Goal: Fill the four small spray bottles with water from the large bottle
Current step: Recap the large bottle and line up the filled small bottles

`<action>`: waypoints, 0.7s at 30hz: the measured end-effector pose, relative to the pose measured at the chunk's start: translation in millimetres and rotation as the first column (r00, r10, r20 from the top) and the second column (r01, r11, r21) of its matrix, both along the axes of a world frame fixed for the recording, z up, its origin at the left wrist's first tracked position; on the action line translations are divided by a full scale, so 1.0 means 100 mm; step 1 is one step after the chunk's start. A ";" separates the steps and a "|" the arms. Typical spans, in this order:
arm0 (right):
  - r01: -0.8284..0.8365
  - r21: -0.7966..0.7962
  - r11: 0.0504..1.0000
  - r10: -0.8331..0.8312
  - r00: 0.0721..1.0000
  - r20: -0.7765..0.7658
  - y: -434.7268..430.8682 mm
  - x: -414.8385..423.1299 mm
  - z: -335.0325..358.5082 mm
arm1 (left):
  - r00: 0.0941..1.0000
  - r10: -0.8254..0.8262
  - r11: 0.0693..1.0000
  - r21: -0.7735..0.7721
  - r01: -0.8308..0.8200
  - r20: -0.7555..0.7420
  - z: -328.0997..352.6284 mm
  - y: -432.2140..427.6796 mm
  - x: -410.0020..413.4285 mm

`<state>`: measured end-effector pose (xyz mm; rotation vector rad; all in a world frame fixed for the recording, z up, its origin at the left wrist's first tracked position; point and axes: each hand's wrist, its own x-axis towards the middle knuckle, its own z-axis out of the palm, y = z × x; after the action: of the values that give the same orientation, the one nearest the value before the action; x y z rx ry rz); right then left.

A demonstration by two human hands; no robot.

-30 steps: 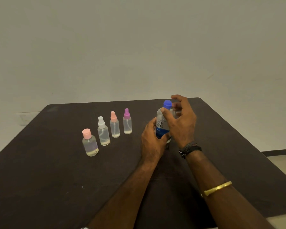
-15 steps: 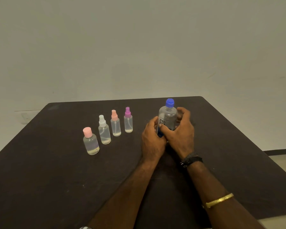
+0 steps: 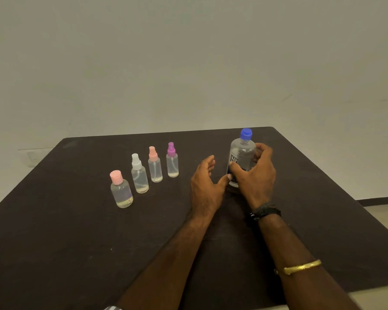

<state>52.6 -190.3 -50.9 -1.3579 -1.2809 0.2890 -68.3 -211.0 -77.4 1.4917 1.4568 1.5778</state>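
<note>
Blue cap [image 3: 246, 133] sits on top of the large bottle [image 3: 242, 157]. The bottle stands up straight on the dark worktop [image 3: 76, 242], near the far edge and a bit toward the right corner. The right hand [image 3: 255, 177] holds it, with its grip curled round the lower half.

The left hand [image 3: 205, 186] is just beside the bottle. Its grip is spread and loose and holds nothing. Its thumb reaches to the bottom of the bottle, but I cannot tell if it touches.

Four small bottles stand in a slanted row to the left of the hands, toward the far edge: a pink flat-cap bottle [image 3: 121, 191] nearest, then a white spray bottle [image 3: 139, 175], a peach spray bottle [image 3: 155, 166] and a purple spray bottle [image 3: 172, 162]. All have their tops on and a little water at the bottom.
</note>
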 end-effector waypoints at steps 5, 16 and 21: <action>0.009 0.002 1.000 -0.009 1.000 0.017 0.01 0.00 -0.02 | 1.000 -0.007 1.000 0.003 0.007 0.006 0.02 -0.03 -0.01; -0.011 -0.022 1.000 0.012 1.000 0.015 -0.01 0.00 -0.03 | 1.000 -0.001 1.000 -0.007 0.001 0.011 0.04 -0.05 -0.02; 0.022 -0.003 1.000 -0.022 0.999 0.031 -0.03 -0.02 -0.01 | 0.999 0.034 0.999 0.005 -0.034 0.031 0.04 -0.03 -0.05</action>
<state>50.1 -193.4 -52.1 -1.3832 -1.2909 0.2559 -73.1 -214.0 -73.2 1.4466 1.4687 1.6193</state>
